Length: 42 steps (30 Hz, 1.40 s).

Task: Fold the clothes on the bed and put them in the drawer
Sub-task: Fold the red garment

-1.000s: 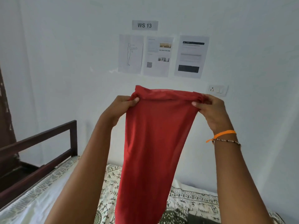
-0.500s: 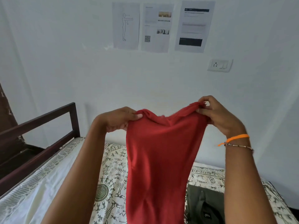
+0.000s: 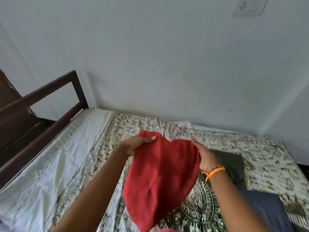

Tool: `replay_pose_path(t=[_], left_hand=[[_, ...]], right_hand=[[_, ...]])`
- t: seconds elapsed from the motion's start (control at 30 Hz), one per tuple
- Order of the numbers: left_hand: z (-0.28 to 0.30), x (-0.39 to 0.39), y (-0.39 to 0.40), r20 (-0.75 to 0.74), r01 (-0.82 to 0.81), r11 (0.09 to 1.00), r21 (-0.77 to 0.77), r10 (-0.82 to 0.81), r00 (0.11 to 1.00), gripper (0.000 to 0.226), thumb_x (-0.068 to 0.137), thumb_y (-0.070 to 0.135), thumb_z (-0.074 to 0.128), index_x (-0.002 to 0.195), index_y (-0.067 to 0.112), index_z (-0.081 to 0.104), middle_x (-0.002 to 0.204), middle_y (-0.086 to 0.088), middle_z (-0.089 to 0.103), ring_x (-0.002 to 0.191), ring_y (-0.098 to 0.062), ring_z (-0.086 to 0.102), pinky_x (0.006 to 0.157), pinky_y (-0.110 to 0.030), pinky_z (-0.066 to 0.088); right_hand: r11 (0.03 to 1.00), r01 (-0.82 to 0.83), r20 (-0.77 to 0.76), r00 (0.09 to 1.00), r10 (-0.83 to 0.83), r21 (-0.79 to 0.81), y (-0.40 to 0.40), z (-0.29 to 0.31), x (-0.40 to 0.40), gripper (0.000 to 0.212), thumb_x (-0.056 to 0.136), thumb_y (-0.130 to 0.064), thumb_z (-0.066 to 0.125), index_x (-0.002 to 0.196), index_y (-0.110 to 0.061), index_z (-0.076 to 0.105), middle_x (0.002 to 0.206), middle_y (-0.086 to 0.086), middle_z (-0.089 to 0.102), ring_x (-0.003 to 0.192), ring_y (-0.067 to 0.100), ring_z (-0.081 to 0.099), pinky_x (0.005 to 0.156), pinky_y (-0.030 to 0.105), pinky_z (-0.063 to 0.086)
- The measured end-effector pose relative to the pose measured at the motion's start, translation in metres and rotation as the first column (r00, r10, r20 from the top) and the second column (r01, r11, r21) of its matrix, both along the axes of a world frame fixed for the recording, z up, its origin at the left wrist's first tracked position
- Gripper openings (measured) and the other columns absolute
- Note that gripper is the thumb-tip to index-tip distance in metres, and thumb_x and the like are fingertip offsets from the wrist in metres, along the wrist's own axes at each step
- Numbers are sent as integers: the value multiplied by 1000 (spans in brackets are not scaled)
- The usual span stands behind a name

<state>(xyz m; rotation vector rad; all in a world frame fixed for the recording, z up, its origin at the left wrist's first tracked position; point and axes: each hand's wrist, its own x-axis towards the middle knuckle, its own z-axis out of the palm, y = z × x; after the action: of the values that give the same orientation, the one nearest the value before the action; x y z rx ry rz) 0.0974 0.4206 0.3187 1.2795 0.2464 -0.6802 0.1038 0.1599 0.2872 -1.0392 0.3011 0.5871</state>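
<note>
Between hands: red garment (image 3: 160,181), left hand (image 3: 133,145) and right hand (image 3: 204,158) gripping top edge; unfolded, drawer stage pending.

On my feed I see a pale wall (image 3: 167,56) with a switch plate (image 3: 247,6) at the top right corner, blurred, probably a socket beside switches. A dark wooden rail (image 3: 50,104) runs down the left side. An orange wristband (image 3: 213,172) shows near centre right, with a thin beaded band just above it.
</note>
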Motion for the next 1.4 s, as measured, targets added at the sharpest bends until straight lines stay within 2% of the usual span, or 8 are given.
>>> replay_pose_path(t=[0.2, 0.37, 0.5, 0.63, 0.87, 0.97, 1.2, 1.4], left_hand=[[7, 7, -7, 91, -39, 992, 122, 28, 995, 14, 94, 13, 52, 93, 5, 62, 78, -4, 70, 65, -11, 68, 67, -23, 58], [34, 7, 1, 179, -18, 975, -222, 59, 982, 29, 67, 33, 78, 85, 12, 77, 84, -2, 75, 76, -10, 71, 66, -24, 57], [-2, -3, -9, 100, -70, 996, 48, 65, 993, 42, 81, 18, 69, 119, 0, 59, 81, -1, 74, 71, -10, 70, 66, -24, 58], [-4, 5, -19, 70, -165, 974, 157, 156, 985, 14, 95, 17, 52, 92, 7, 62, 63, 1, 70, 56, -8, 66, 58, -20, 55], [26, 5, -10, 204, -124, 950, -288, 188, 961, 17, 78, 19, 61, 75, 15, 78, 80, 0, 74, 76, -9, 71, 67, -23, 56], [18, 4, -17, 164, -83, 987, -134, 105, 981, 13, 84, 10, 58, 87, 9, 71, 79, -3, 74, 72, -12, 70, 72, -26, 58], [4, 28, -40, 64, -273, 939, 207, 266, 962, 7, 87, 2, 61, 82, 7, 59, 76, -8, 64, 65, -17, 60, 65, -31, 52], [16, 43, -47, 179, -406, 914, 20, 396, 901, 9, 83, 0, 65, 84, 9, 63, 75, -5, 69, 64, -13, 66, 65, -24, 56]], right_hand=[[980, -6, -57, 998, -6, -197, -8, 10, 13, 16, 93, -9, 49, 84, -4, 62, 62, 9, 71, 55, 18, 69, 53, 31, 57], [997, 20, 264, 964, -38, 73, -11, 36, 21, 22, 75, -23, 64, 91, -12, 75, 96, 5, 73, 88, 14, 70, 72, 29, 57], [964, -6, 128, 991, 42, -266, -3, 10, 15, 18, 77, 4, 63, 93, -4, 66, 75, 10, 73, 66, 22, 70, 78, 40, 57], [892, 69, 49, 997, -52, -446, 2, 11, 23, 7, 83, 5, 61, 88, 1, 60, 70, 14, 66, 61, 24, 63, 88, 43, 50], [983, 181, 345, 922, -178, 25, -7, 56, 28, 30, 81, -2, 61, 104, -19, 51, 93, 0, 66, 81, 11, 65, 83, 29, 51], [986, -26, 358, 930, 83, -162, 1, 47, 20, 52, 83, 6, 56, 130, -10, 41, 103, 7, 58, 82, 13, 64, 83, 30, 52], [867, 200, 241, 966, -96, -456, 15, 24, 46, 69, 80, 7, 64, 139, -2, 29, 133, 21, 47, 120, 31, 51, 102, 46, 42], [875, 308, 363, 917, -167, -374, 12, 43, 57, 53, 86, 1, 60, 134, -2, 38, 90, 1, 49, 88, 17, 53, 92, 34, 45]])
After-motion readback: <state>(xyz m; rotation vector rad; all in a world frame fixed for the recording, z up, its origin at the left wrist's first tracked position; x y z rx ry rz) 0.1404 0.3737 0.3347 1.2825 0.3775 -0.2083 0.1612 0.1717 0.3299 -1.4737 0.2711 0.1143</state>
